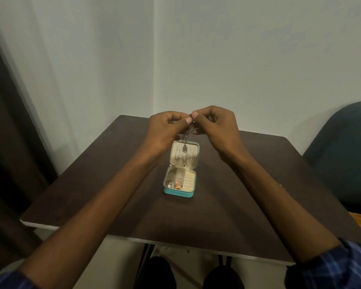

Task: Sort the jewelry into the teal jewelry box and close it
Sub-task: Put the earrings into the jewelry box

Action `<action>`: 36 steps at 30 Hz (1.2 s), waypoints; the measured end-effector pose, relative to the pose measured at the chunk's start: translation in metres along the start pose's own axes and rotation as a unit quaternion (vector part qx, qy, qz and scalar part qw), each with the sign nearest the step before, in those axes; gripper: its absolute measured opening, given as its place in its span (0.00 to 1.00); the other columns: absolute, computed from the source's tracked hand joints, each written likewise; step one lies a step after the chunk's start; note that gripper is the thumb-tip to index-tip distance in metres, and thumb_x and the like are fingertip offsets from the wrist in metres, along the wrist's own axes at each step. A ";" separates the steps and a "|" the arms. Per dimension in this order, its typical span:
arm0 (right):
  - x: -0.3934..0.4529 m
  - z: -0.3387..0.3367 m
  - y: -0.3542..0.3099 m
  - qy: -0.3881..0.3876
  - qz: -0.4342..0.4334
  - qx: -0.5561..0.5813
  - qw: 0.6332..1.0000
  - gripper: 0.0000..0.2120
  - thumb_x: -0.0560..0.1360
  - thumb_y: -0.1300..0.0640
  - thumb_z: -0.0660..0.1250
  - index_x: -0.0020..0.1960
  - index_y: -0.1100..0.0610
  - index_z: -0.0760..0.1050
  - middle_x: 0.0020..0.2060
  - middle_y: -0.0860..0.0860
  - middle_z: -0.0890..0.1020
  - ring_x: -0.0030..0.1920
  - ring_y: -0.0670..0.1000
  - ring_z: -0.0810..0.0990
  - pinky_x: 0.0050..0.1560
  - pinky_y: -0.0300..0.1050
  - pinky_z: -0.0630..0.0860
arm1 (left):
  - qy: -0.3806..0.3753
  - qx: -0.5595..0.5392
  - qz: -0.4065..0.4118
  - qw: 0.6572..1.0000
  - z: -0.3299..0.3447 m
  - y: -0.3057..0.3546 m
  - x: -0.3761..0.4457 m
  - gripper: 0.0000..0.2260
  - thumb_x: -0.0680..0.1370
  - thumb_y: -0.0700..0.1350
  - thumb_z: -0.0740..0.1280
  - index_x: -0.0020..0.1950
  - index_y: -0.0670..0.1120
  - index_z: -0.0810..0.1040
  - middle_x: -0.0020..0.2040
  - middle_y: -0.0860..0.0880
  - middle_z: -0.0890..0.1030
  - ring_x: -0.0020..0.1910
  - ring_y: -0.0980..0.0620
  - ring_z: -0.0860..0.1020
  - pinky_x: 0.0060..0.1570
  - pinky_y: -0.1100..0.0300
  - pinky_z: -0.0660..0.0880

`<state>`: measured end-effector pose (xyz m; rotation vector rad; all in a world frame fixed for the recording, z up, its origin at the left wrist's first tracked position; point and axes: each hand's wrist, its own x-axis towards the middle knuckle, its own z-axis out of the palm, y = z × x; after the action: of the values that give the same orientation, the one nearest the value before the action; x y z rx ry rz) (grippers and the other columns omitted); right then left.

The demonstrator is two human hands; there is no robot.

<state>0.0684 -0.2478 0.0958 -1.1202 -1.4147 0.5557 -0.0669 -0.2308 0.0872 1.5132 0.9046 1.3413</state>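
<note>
The teal jewelry box (178,191) lies open in the middle of the dark table, its lid (197,155) folded back flat. A gold ring (178,185) and a silver piece (168,184) sit in its front compartments. Above the lid, my left hand (165,130) and my right hand (216,126) are raised, fingertips meeting. Both pinch the top of a dark silver necklace (184,148), which hangs down over the lid's cream lining.
The dark brown table (133,205) stands against a pale wall corner. A teal chair (346,155) is at the right, a dark curtain (6,163) at the left. My knees show under the table's near edge.
</note>
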 end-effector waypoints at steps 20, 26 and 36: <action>0.003 0.014 0.034 -0.131 0.055 -0.017 0.990 0.07 0.71 0.65 0.71 0.49 0.62 0.79 0.38 0.56 0.81 0.38 0.48 0.81 0.39 0.38 0.79 | -0.026 0.008 -0.037 0.999 -0.022 -0.044 0.008 0.03 0.75 0.39 0.68 0.47 0.41 0.80 0.38 0.48 0.81 0.32 0.62 0.78 0.32 0.71 0.73; 0.006 0.023 0.061 -0.138 0.069 -0.051 0.987 0.01 0.72 0.63 0.71 0.43 0.59 0.79 0.35 0.54 0.81 0.34 0.47 0.79 0.38 0.42 0.79 | -0.018 0.050 -0.074 0.996 -0.026 -0.073 0.016 0.03 0.76 0.41 0.67 0.47 0.43 0.80 0.40 0.48 0.82 0.39 0.55 0.79 0.37 0.65 0.74; 0.007 0.031 0.099 -0.153 0.134 -0.071 0.976 0.00 0.74 0.64 0.68 0.44 0.61 0.77 0.37 0.60 0.82 0.35 0.51 0.80 0.41 0.47 0.79 | -0.036 0.080 -0.095 0.992 -0.025 -0.115 0.024 0.04 0.77 0.39 0.66 0.44 0.41 0.79 0.34 0.47 0.79 0.32 0.55 0.75 0.32 0.64 0.74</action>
<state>0.0704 -0.1914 0.0090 -1.3971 -1.5962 0.8598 -0.0838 -0.1666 -0.0131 1.5423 1.1017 1.0912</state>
